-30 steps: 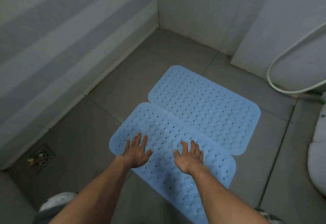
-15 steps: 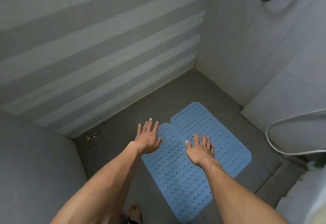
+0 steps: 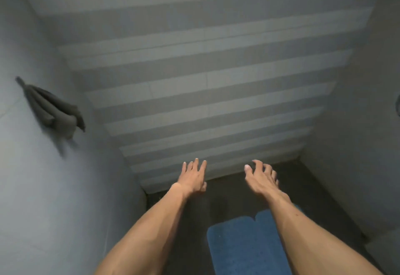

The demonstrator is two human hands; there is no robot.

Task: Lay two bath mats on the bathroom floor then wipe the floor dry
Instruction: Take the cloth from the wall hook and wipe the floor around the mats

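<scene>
Both hands now lifted off the blue mats (image 3: 244, 244) — left hand (image 3: 192, 177) and right hand (image 3: 260, 179) empty, fingers loosely spread.

A single wide-angle camera worn on the person's head looks forward from standing height at a striped wall (image 3: 207, 84), which fills the upper and middle picture, with side walls bending in at the edges. It tilts down only enough to take in a dark strip of floor (image 3: 233, 196) and part of the blue mats (image 3: 244, 251) at the bottom. Both forearms reach in from the lower edge, with the left hand (image 3: 192, 177) and right hand (image 3: 260, 178) close to the lens; there is no second view.
</scene>
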